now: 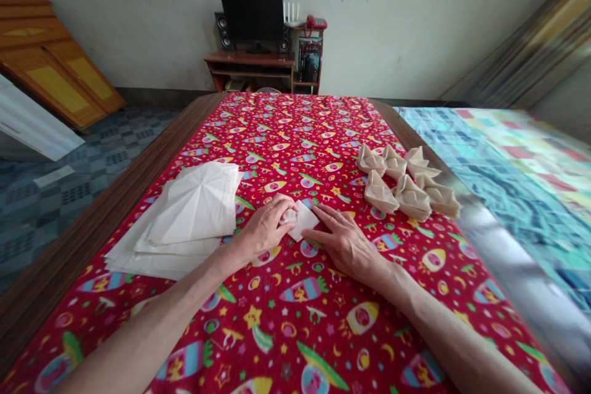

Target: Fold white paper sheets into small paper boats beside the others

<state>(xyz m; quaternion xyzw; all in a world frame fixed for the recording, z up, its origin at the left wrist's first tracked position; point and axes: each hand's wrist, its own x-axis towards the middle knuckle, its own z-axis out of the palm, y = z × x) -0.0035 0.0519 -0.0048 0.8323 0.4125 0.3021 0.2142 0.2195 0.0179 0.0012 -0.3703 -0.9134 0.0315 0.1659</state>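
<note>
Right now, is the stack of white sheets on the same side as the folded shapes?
No, the white stack lies nearer the left hand, the folded shapes nearer the right hand.

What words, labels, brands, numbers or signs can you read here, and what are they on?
No text can be read.
White paper stack: faint marks near the top sheet's right edge, too small to read.
Small folded paper at the hands: no writing visible.
Monitor and red telephone: any lettering is too small to read.
</note>
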